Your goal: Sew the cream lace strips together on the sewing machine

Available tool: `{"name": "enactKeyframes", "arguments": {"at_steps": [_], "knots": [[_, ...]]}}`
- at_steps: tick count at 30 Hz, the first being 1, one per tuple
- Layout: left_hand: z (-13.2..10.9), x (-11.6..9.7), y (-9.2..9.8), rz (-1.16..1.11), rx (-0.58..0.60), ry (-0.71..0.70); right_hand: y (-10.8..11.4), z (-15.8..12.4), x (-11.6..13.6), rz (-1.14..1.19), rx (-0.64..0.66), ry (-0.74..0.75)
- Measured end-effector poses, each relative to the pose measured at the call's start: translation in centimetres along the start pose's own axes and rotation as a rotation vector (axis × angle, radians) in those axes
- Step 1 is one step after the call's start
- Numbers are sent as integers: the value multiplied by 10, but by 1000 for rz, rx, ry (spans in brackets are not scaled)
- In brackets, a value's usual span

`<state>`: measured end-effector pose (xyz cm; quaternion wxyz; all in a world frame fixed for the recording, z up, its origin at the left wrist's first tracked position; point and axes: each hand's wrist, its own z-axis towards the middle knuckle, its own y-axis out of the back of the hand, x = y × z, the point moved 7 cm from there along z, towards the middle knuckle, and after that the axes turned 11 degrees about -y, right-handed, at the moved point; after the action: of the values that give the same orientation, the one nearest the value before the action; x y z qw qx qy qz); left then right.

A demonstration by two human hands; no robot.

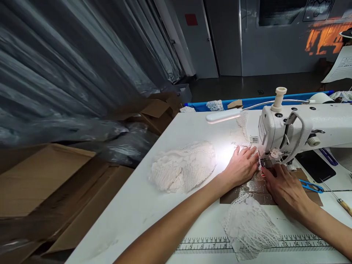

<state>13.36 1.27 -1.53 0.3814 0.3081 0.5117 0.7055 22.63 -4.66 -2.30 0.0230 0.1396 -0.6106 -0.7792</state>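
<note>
My left hand lies flat with fingers stretched out on white lace just left of the needle of a white sewing machine. My right hand rests beside it under the machine head, fingers pressed down on the same lace strip at the presser foot. The lace runs from the needle back toward me over a brown plate and across a printed ruler. A loose heap of white lace lies to the left of my left hand.
Blue-handled snips and a wooden-handled tool lie right of my right hand. A white lamp arm lights the needle area. Cardboard boxes and plastic-wrapped rolls stand left of the white table.
</note>
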Motion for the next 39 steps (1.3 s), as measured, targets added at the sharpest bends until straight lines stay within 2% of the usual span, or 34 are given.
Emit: {"name": "enactKeyframes", "arguments": {"at_steps": [4,7,9,11,14,18,23,28,34,37,39], "knots": [[-2,2,0,-25,-76,4,-3,-1,2,-40,-10,-49],[-7,2,7,-18,-250,-11,-2,-3,1,-18,-85,-63],[-10,-4,11,-16,-367,-105,1,-5,0,3,-163,-49],[-12,-12,11,-47,-422,-233,2,-7,-2,26,-222,-28],[-12,-15,9,-111,-427,-309,0,-8,-4,61,-238,6],[-13,-14,11,-143,-421,-309,-1,-6,-2,34,-214,23],[-14,-15,15,-141,-436,-307,2,-7,0,-20,-223,-31],[-15,-14,14,-139,-441,-302,-4,-12,-1,-28,-178,-76],[-13,-10,9,-126,-376,-266,-9,-14,-5,30,-123,-79],[-14,-9,15,-51,-422,-189,-8,-13,-8,52,-93,-27],[-16,-1,19,29,-447,-31,-5,-13,-11,68,-94,20]]}}
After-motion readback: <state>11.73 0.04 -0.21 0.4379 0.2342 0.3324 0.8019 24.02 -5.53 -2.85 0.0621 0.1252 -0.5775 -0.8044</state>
